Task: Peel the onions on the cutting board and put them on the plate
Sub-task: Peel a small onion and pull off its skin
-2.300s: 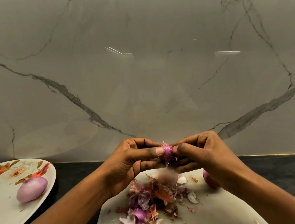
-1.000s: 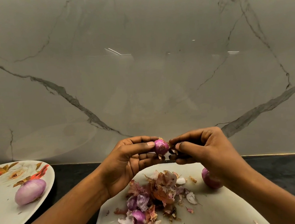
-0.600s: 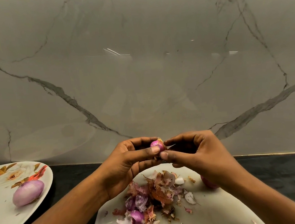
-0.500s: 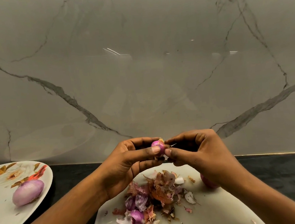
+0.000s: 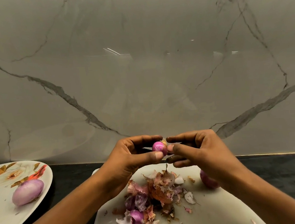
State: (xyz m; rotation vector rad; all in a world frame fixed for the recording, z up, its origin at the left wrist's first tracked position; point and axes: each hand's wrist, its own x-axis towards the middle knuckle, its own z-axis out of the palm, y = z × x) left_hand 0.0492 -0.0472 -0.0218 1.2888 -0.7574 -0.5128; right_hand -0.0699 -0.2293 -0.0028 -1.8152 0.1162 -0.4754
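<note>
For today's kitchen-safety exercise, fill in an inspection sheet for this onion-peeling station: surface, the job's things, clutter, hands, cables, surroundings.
Surface: dark countertop bearing a white cutting board and a floral plate at the left.
Job's things: one peeled onion lies on the plate; a small onion is held above the board; another onion sits on the board, partly hidden by the right arm.
Clutter: heap of onion skins on the board.
Hands: left hand pinches the small onion; right hand picks at its root end.
Cables: nothing seen.
Surroundings: veined marble wall behind.
</note>
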